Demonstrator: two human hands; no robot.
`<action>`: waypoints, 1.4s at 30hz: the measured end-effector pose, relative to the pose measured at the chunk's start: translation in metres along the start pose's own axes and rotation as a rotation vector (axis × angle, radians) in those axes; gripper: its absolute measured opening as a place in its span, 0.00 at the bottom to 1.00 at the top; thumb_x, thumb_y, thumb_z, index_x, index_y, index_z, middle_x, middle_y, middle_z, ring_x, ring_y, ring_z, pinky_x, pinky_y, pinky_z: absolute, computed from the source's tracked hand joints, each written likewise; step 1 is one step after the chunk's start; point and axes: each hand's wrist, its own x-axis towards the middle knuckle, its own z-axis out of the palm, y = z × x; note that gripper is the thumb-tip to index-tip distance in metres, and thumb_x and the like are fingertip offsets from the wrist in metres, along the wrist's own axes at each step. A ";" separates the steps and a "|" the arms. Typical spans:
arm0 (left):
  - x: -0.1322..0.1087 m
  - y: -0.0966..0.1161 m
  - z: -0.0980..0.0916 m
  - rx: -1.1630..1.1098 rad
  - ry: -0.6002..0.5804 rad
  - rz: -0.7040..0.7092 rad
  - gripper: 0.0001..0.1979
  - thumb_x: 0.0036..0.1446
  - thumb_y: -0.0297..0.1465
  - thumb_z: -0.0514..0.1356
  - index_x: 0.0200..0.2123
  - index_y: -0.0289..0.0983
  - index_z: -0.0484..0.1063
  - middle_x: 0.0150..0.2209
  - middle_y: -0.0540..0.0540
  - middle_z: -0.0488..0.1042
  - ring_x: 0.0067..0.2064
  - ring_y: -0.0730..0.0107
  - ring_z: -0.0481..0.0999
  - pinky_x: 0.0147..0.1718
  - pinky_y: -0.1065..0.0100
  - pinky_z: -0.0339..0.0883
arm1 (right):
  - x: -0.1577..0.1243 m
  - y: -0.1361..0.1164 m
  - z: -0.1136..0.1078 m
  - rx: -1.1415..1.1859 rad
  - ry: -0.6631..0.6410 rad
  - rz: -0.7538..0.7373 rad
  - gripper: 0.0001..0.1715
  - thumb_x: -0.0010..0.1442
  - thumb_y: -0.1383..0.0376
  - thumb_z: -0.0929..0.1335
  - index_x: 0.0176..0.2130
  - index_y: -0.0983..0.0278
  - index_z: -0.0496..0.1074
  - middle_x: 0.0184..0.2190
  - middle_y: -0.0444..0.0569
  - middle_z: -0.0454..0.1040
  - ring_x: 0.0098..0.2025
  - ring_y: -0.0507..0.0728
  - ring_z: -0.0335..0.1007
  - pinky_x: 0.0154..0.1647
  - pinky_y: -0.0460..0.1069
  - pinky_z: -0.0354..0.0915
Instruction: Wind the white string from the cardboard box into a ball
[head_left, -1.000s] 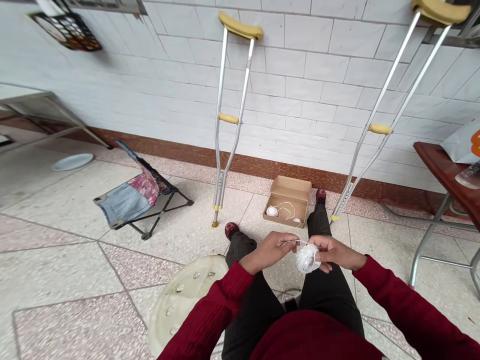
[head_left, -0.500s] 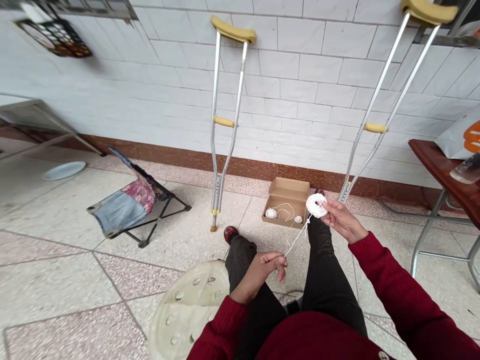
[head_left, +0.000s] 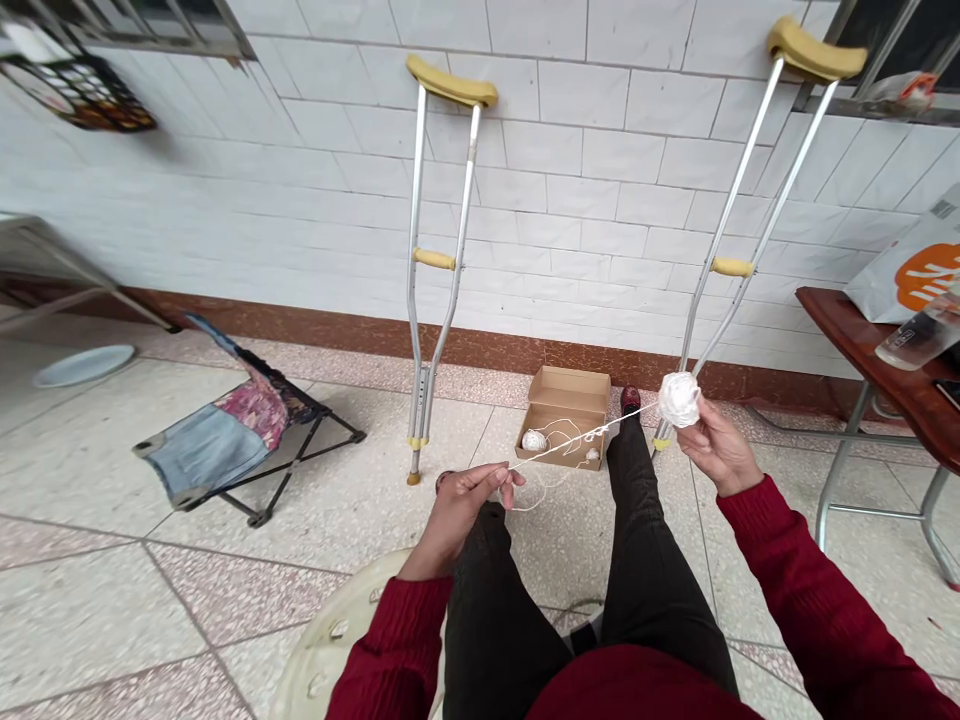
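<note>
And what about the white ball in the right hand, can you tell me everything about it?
The white ball is roundish and bumpy, wound from thin strand that looks like yarn or string; I can't tell which. The right hand grips its lower right side with the fingers, up off the floor. A strand runs from it, stretched nearly straight, to the left hand, with a knotty, loopy bit partway along.

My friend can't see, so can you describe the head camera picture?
A person's right hand holds a round white ball of string, its thin white strand stretched to the left hand. Beyond, an open brown cardboard box with more white string sits between two silver metal crutches by a white tiled wall.
</note>
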 end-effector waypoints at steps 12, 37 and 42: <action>0.032 -0.015 0.077 -0.016 0.097 0.082 0.21 0.59 0.39 0.58 0.54 0.39 0.69 0.54 0.42 0.72 0.57 0.58 0.69 0.57 0.58 0.58 | 0.008 0.037 0.049 0.003 -0.187 0.243 0.12 0.51 0.62 0.75 0.33 0.65 0.72 0.18 0.38 0.67 0.13 0.42 0.47 0.08 0.37 0.46; 0.022 0.037 0.083 -0.170 0.108 0.101 0.18 0.62 0.41 0.55 0.29 0.36 0.77 0.35 0.46 0.79 0.42 0.61 0.76 0.46 0.64 0.65 | 0.030 0.020 0.052 0.044 -0.121 0.084 0.13 0.52 0.61 0.74 0.35 0.64 0.71 0.22 0.38 0.67 0.15 0.42 0.50 0.10 0.38 0.47; 0.024 0.016 0.056 0.059 0.140 0.109 0.18 0.62 0.40 0.54 0.27 0.37 0.76 0.29 0.47 0.78 0.40 0.61 0.76 0.47 0.63 0.64 | 0.014 0.007 0.058 0.003 -0.129 0.024 0.09 0.54 0.63 0.73 0.35 0.65 0.72 0.24 0.39 0.69 0.15 0.43 0.48 0.10 0.39 0.48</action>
